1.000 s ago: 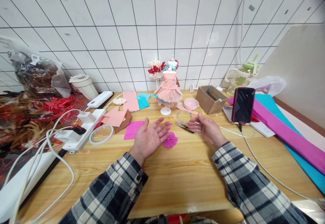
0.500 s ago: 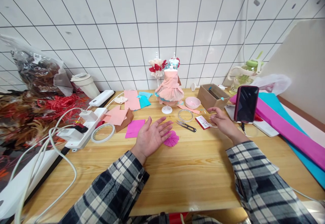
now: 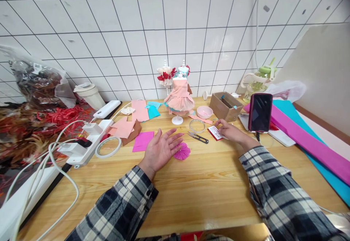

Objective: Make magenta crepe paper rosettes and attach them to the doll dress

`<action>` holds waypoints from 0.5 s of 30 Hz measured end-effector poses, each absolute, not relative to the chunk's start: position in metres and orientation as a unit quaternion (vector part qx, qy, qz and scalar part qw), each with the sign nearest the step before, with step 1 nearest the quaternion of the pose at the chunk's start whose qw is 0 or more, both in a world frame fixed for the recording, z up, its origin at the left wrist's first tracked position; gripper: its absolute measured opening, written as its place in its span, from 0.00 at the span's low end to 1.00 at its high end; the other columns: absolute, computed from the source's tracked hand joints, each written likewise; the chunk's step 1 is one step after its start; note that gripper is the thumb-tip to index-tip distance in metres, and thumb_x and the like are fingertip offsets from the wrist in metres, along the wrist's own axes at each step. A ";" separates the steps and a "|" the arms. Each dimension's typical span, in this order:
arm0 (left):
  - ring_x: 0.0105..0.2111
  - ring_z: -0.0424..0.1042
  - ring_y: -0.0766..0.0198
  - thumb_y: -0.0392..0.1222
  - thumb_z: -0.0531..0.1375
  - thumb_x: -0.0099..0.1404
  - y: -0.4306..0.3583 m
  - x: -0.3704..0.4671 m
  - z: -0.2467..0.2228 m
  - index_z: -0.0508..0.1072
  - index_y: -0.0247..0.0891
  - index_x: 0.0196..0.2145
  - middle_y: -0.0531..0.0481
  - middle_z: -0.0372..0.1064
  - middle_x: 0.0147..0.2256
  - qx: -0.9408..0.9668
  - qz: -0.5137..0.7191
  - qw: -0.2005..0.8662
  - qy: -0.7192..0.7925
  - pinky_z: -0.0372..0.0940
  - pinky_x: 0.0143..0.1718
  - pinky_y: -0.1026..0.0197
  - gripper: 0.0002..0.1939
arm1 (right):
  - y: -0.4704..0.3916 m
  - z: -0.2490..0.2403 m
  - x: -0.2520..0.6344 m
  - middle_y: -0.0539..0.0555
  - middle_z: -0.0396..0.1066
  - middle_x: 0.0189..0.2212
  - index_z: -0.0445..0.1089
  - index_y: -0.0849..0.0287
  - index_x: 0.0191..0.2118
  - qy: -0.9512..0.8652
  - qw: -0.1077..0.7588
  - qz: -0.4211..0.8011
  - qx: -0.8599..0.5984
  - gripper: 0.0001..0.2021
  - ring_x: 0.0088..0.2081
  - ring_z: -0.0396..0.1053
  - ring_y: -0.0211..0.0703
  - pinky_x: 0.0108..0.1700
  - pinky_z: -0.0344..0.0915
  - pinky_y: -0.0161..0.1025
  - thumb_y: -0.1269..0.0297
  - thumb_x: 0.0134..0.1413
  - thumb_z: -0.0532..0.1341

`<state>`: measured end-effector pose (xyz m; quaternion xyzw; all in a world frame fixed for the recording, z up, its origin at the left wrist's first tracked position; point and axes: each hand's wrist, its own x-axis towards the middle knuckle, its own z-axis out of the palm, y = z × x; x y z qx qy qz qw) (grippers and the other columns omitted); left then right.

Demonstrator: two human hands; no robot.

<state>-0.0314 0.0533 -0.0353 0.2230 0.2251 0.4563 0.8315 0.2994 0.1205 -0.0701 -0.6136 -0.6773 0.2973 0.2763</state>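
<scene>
Head view: the left hand [image 3: 160, 150] is wide open, palm turned up and bare, its fingers slightly spread and the thumb standing away from them; its fingertips overlap the left edge of a pleated magenta rosette [image 3: 182, 151] that lies on the wooden table [image 3: 191, 193] (whether they touch it, I cannot tell); a magenta paper square [image 3: 143, 141] lies just beyond the wrist side of that hand, to its left.

The right hand [image 3: 231, 131] is turned palm down, fingers partly bent and drawn near the thumb; it reaches over the far right part of a red-and-white packet [image 3: 215, 133], hiding some of it; whether the fingers press on the packet or pinch anything, I cannot tell.

Between the hands lie black-handled snips [image 3: 201, 138], near the rosette; a coil of wire [image 3: 197, 125] sits just behind them; farther back stand a dress form in a pink dress [image 3: 179, 95], a pink bowl [image 3: 205, 112] and an open cardboard box [image 3: 226, 107].
</scene>
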 end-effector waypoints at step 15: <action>0.46 0.72 0.52 0.51 0.49 0.68 0.052 -0.031 -0.034 0.65 0.32 0.53 0.32 0.67 0.51 0.250 0.459 0.819 0.238 0.60 0.53 0.47 0.23 | 0.117 -0.072 0.313 0.53 0.72 0.27 0.57 0.56 0.61 -0.685 0.202 0.247 -0.655 0.31 0.29 0.69 0.45 0.32 0.59 0.38 0.60 0.50 0.60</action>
